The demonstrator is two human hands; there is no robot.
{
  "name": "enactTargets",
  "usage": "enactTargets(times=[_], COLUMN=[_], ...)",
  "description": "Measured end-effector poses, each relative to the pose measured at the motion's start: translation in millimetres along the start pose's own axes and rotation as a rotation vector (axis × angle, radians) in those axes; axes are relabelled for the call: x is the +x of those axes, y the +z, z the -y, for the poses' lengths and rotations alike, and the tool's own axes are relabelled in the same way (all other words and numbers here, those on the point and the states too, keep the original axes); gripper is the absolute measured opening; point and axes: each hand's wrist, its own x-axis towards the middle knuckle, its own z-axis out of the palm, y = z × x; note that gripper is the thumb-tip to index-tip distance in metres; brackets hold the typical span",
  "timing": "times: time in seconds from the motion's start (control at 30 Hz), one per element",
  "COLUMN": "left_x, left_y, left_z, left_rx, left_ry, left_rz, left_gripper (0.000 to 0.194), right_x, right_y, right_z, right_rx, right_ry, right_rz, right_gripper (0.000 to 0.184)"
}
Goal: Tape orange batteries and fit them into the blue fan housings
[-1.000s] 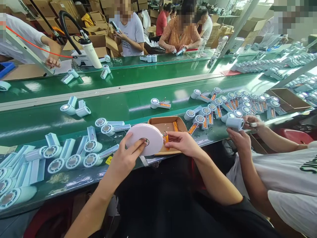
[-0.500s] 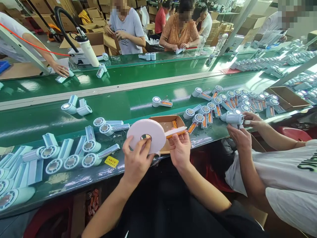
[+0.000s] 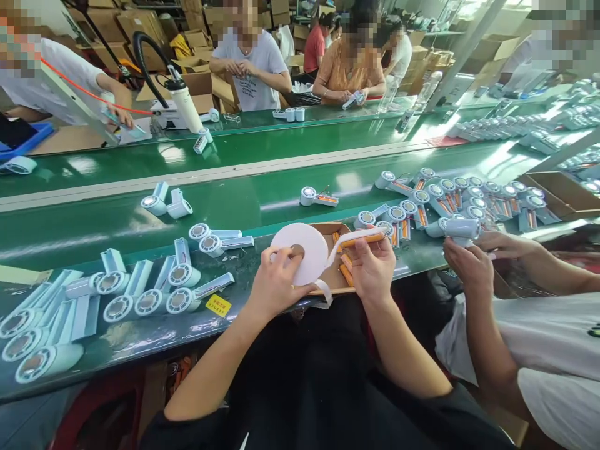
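My left hand (image 3: pixel 280 278) grips a roll of white tape (image 3: pixel 312 253), its fingers at the centre hole. A strip of the tape runs from the roll to an orange battery pack (image 3: pixel 363 240) and lies along its top side. My right hand (image 3: pixel 375 269) pinches that pack between thumb and fingers. A loose tape end (image 3: pixel 324 290) hangs below the roll. Behind and under my hands is a cardboard box (image 3: pixel 337 281) with several more orange packs (image 3: pixel 345 269) in it.
Light-blue fan bodies (image 3: pixel 182 300) lie in a group at left; others with orange packs (image 3: pixel 450 194) crowd the right. A yellow label (image 3: pixel 218 305) is on the bench. A green conveyor (image 3: pixel 262 181) runs beyond. At right, a co-worker's hands (image 3: pixel 469 262) hold a fan body.
My hands have moved apart, and a length of tape now stretches between the roll and the battery pack. The view has shifted slightly. A co-worker at far left has lifted a part.
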Motion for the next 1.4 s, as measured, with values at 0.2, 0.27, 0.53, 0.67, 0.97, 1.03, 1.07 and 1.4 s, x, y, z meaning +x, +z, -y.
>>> enactTargets(times=[0.2,0.27,0.53,0.67,0.97,1.03,1.07,1.4], left_x=[-14,-16,-40,-10,-5,-3,0,43], left_y=[-1.2,-2.7,-6.3,-2.0,-21.4,-35.2,-40.0,-32.9], left_z=[-4,-6,-22,-7,172,215,232,285], left_rx=[-0.008,-0.034,-0.191,-0.235,-0.044,-0.037,-0.047,-0.031], left_ry=[0.037,0.044,0.286,0.21,-0.461,-0.478,-0.469,-0.288], left_rz=[-0.02,0.002,0.249,0.323,0.341,0.429,0.49,0.804], left_gripper=[0.055,0.054,0.048,0.082,0.053,0.054,0.053,0.061], right_x=[-11,-19,68,89,18,17,17,19], right_y=[3,6,-10,-9,-90,-103,-107,-112], right_z=[-6,-12,70,79,16,18,19,22], right_rx=[-0.006,-0.034,0.005,-0.016,-0.163,-0.163,-0.164,-0.197], right_ry=[0.024,0.018,-0.4,-0.34,0.144,0.171,0.178,0.208], right_rz=[-0.02,-0.008,0.033,0.082,0.129,0.088,0.072,0.073], right_gripper=[0.057,0.057,0.033,0.038,0.057,0.057,0.056,0.062])
